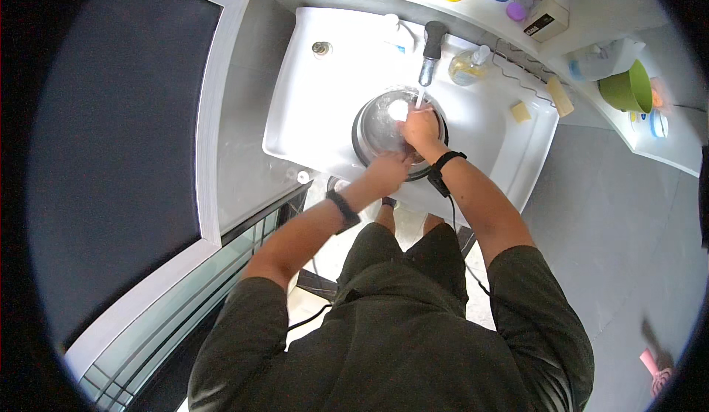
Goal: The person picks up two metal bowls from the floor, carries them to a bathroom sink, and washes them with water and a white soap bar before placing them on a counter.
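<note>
A round metal pot [380, 127] with a dark outer rim sits in the white sink [310, 94], below the faucet [431, 50]. Water runs from the spout beside my right hand [419, 127]. That hand is over the right part of the pot, its fingers curled in; what they hold, if anything, is hidden. Against its fingers shows a bright white round spot [399, 110], a thing or a glare, I cannot tell which. At the pot's near rim is my left hand [388, 172], smeared by motion, its fingertips at the pot's inside edge.
Behind the faucet's right side stands a clear pump bottle [469, 68]; a white bottle [399, 33] is to its left. A pale yellow sponge [521, 112] lies on the sink's right side. Bottles and a green cup [626, 89] line the shelf. Cables hang near my wrists.
</note>
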Demonstrator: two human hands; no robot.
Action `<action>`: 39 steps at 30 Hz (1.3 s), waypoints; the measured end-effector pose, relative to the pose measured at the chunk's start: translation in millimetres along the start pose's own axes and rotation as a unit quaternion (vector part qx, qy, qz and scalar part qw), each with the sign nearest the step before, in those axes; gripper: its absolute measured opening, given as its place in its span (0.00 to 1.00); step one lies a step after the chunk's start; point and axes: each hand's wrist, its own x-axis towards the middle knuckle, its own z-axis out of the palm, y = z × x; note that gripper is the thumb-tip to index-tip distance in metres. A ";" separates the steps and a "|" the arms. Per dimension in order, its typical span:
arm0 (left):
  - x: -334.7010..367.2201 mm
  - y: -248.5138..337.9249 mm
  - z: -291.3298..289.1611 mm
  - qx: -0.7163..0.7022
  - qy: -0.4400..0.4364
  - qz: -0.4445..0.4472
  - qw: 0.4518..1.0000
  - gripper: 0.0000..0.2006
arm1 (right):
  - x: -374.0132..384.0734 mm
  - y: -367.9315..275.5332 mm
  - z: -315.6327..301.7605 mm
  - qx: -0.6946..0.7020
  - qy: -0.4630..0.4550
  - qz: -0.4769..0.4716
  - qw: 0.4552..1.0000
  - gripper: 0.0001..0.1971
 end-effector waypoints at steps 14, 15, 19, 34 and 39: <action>3.6 14.5 -10.4 0.012 -0.081 0.010 0.997 0.11 | -57.1 55.6 -65.5 -0.114 -0.115 -0.195 0.967 0.11; -1.8 -2.6 2.3 0.064 -0.049 0.044 0.996 0.08 | -63.5 52.7 -74.6 -0.090 -0.125 -0.173 0.973 0.12; 9.4 -31.7 -26.2 0.112 -0.007 0.111 0.988 0.07 | -71.0 63.6 -62.8 -0.004 -0.242 -0.073 0.968 0.24; 12.5 14.9 1.8 0.018 -0.038 0.026 0.999 0.11 | -62.5 60.7 -18.8 0.026 -0.132 -0.005 0.991 0.24; 13.0 14.6 5.8 -0.008 -0.021 0.005 1.000 0.10 | -62.3 54.5 -19.8 0.086 -0.231 -0.015 0.969 0.22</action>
